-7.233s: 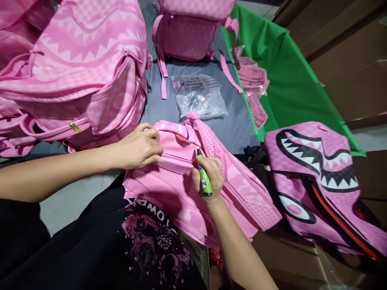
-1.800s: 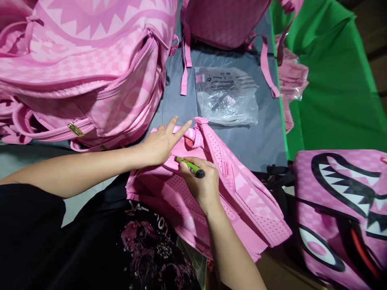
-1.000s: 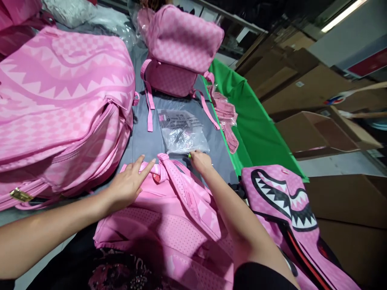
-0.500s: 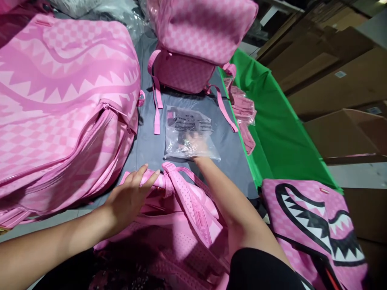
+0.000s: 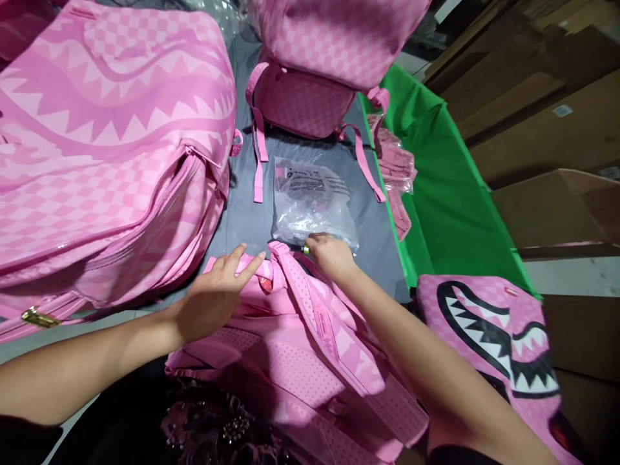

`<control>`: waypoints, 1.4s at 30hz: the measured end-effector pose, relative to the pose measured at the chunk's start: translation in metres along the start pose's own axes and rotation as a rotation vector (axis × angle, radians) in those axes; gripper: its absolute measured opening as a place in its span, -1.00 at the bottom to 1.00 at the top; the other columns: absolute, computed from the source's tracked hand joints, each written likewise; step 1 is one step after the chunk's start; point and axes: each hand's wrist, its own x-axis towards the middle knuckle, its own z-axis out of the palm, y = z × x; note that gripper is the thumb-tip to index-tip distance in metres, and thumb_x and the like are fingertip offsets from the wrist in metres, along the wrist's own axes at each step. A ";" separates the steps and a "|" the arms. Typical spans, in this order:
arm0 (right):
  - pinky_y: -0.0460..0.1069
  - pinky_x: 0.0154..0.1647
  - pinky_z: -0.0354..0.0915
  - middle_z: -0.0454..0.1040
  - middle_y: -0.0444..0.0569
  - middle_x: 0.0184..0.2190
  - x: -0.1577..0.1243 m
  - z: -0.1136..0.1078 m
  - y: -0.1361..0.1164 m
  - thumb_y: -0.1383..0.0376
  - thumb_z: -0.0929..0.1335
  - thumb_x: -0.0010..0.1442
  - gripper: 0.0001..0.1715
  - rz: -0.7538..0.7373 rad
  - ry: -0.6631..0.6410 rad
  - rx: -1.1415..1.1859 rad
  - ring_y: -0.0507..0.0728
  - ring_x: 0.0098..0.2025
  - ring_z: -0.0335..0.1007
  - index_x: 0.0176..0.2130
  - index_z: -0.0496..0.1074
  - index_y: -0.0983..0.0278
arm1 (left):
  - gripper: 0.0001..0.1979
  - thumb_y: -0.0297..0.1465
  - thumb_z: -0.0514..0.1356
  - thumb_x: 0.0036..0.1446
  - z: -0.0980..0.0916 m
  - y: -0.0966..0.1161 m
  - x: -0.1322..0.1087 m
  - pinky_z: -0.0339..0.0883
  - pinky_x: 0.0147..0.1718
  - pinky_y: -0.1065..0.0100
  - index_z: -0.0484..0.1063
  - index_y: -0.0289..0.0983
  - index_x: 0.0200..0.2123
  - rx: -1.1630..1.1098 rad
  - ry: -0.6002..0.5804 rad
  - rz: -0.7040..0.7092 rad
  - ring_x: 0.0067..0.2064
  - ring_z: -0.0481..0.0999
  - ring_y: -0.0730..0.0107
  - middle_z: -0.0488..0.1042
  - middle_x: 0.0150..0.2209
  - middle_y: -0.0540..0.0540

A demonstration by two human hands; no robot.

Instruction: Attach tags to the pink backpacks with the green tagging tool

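Note:
My left hand (image 5: 213, 294) lies on the top edge of a pink backpack (image 5: 290, 361) in my lap, its fingers stretched out. The backpack's dotted back panel and a shoulder strap (image 5: 314, 323) face up, and a small red tag (image 5: 265, 284) shows near its top. My right hand (image 5: 332, 257) is closed in a pinch on a small shiny metal piece (image 5: 305, 249), too small to name, just above the strap. Past that hand, a clear plastic bag (image 5: 312, 203) with dark print lies on the grey surface (image 5: 242, 226).
A large pink shark-mouth backpack (image 5: 116, 142) stands at left, partly unzipped. Another pink checkered backpack (image 5: 334, 51) is at the back. Wrapped pink pieces (image 5: 394, 161) lie by a green fabric bin (image 5: 436, 194). A pink bag (image 5: 489, 342) and cardboard boxes (image 5: 547, 123) are at right.
My right hand has come out of the plastic bag and back toward the backpack, with a small shiny piece in its fingers. The left hand stays on the backpack's top.

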 end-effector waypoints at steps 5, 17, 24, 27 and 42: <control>0.00 -0.28 0.29 0.57 0.09 -0.26 -0.092 -0.036 -0.015 0.36 0.33 0.23 -0.83 0.134 0.151 0.078 0.22 -0.20 0.49 -0.19 0.51 0.31 | -0.05 -0.54 0.20 0.13 0.008 -0.006 0.002 0.44 0.07 -0.05 -0.24 -0.12 0.47 -0.088 -0.089 -0.043 0.35 0.21 -0.26 -0.12 0.45 -0.41; 0.00 -0.16 0.40 0.58 -0.08 -0.27 -0.158 -0.069 -0.136 0.21 0.51 0.02 -0.63 0.105 0.264 1.133 0.11 -0.24 0.50 -0.13 0.52 0.22 | -0.83 -0.38 0.24 0.22 -0.008 0.034 -0.035 0.42 -0.23 0.34 0.46 -0.29 -0.13 -0.632 0.458 0.222 -0.24 0.54 0.38 0.57 -0.25 -0.06; -0.06 -0.41 0.28 0.46 -0.16 -0.53 -0.159 -0.059 -0.140 0.20 0.43 0.14 -0.84 0.142 0.395 1.023 0.04 -0.49 0.38 -0.37 0.45 0.25 | -0.84 -0.34 0.26 0.23 0.018 0.024 -0.048 0.43 -0.23 0.38 0.42 -0.30 -0.18 -0.763 0.598 0.200 -0.26 0.53 0.43 0.54 -0.30 -0.03; -0.06 -0.34 0.26 0.54 -0.10 -0.46 -0.148 -0.058 -0.128 0.32 0.35 0.19 -0.90 0.040 0.505 0.695 0.07 -0.42 0.44 -0.33 0.49 0.26 | -0.67 -0.26 0.25 0.24 0.040 0.003 -0.059 0.28 0.16 -0.13 0.44 -0.28 0.02 -0.356 0.579 0.243 0.23 0.34 -0.04 0.42 0.15 -0.30; 0.00 -0.37 0.08 0.59 0.02 -0.24 -0.096 -0.038 -0.161 0.41 0.26 0.31 -0.74 -0.229 -0.257 -0.083 0.18 -0.19 0.50 -0.21 0.54 0.24 | -0.59 -0.31 0.29 0.21 0.099 -0.019 -0.073 0.30 0.22 -0.08 0.34 -0.26 0.09 -0.260 0.813 0.169 0.30 0.24 -0.03 0.26 0.21 -0.35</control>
